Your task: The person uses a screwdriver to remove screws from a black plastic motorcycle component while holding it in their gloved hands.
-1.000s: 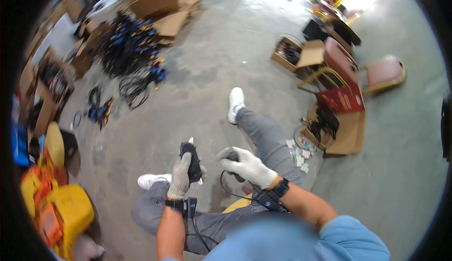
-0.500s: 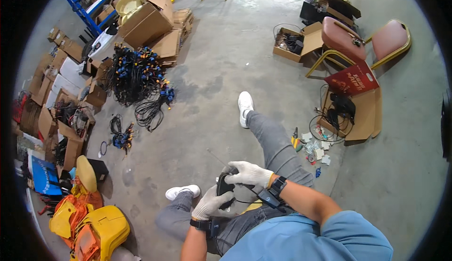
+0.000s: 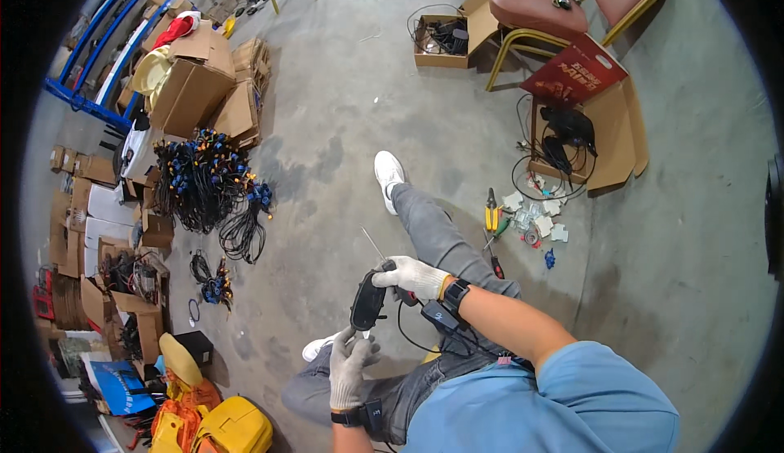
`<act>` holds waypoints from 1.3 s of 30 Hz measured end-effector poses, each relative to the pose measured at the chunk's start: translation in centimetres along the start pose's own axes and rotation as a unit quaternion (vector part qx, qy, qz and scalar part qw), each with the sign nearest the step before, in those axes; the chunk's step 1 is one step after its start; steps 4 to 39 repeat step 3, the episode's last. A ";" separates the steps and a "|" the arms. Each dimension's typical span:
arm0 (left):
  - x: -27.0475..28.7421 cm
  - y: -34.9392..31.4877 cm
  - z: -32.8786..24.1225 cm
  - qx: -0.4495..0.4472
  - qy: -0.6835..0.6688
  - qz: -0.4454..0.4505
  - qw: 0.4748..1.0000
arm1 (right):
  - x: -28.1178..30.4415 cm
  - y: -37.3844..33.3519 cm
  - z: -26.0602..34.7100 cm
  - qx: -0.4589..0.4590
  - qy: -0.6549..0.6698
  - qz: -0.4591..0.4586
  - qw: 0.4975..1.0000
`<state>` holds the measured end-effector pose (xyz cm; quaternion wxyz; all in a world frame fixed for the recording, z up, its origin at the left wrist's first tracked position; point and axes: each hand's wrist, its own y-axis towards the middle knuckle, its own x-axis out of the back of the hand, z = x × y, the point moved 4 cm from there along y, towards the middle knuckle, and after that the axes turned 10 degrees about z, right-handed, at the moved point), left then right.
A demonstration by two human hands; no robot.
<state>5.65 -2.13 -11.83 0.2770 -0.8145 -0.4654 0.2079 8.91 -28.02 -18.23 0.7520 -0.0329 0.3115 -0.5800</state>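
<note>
Both hands wear white knitted gloves. In front of my lap, a black oval device (image 3: 368, 303) stands on end with small tabs along one edge. My right hand (image 3: 412, 276) grips its upper end. That hand also holds a screwdriver (image 3: 373, 243), its thin metal shaft pointing up and left past the device; a red-and-black handle end shows under the palm. Below the device, my left hand (image 3: 350, 365) has its fingers closed at the lower end, beside a small shiny piece. A black cable (image 3: 402, 326) loops beside my right wrist.
On the right floor lie yellow-handled pliers (image 3: 492, 212), another screwdriver (image 3: 496, 266) and white plastic pieces (image 3: 543, 212). Beyond is an open carton (image 3: 608, 155) of black devices near a chair (image 3: 539, 8). Bundled cables (image 3: 204, 179) and yellow plastic items (image 3: 237, 427) lie left.
The device has swung more upright and come into fuller view. My left hand has slid down to its lower end, while my right stays on the upper end. The view has turned.
</note>
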 end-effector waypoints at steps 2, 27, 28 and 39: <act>-0.6 0.0 -0.4 0.013 -0.038 -0.022 0.999 | 0.0 0.3 -0.6 -0.026 0.010 0.000 1.000; -0.7 0.3 -0.7 0.014 -0.039 -0.029 0.999 | -0.2 0.7 -0.9 -0.029 0.015 0.008 0.999; -0.7 0.3 -0.7 0.014 -0.039 -0.029 0.999 | -0.2 0.7 -0.9 -0.029 0.015 0.008 0.999; -0.7 0.3 -0.7 0.014 -0.039 -0.029 0.999 | -0.2 0.7 -0.9 -0.029 0.015 0.008 0.999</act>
